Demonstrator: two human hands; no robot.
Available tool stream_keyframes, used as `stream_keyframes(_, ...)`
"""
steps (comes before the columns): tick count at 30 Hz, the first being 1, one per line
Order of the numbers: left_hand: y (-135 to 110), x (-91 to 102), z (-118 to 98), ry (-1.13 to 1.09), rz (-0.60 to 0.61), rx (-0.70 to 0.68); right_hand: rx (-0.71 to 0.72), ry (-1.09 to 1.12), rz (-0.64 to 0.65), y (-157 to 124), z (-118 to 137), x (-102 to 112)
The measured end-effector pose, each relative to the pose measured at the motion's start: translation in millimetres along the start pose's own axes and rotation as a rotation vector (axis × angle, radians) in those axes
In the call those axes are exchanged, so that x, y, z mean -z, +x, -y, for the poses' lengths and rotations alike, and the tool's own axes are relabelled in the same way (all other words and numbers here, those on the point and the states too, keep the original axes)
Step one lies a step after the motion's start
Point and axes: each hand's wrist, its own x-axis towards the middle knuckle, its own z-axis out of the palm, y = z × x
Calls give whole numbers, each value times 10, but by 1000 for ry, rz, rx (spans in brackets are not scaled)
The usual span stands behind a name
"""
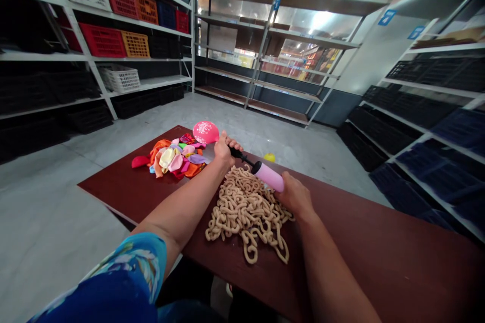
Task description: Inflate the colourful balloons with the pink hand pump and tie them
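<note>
My left hand [226, 148] is closed around the black end of a hand balloon pump [269, 176], at the neck of a partly inflated pink balloon [205, 132] with white print. My right hand [296, 194] grips the far end of the pump's pink barrel. A thin black rod shows between the two halves of the pump. Beneath it lies a heap of beige, rope-like curled strands [248, 207] on the table. To the left of my left hand sits a pile of flat balloons [170, 158] in many colours.
The dark red-brown table [348, 222] runs across in front of me. Beyond its far edge a small yellow round thing [269, 157] shows. Metal shelving [261, 55] stands at the back. Shelves with red crates [102, 40] line the left, and dark crates [428, 161] the right.
</note>
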Motion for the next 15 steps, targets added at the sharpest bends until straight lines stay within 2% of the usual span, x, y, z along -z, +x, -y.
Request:
stream_keyframes(8,-121,-96,111,31,66,66,6,13,-82,-34,177,15)
stream_keyframes(12,-118,-136,42,36,28,38,7,44,-51,-1,123,26)
stream_keyframes(15,-77,-125,-43,44,22,-6,5,6,-79,18,19,27)
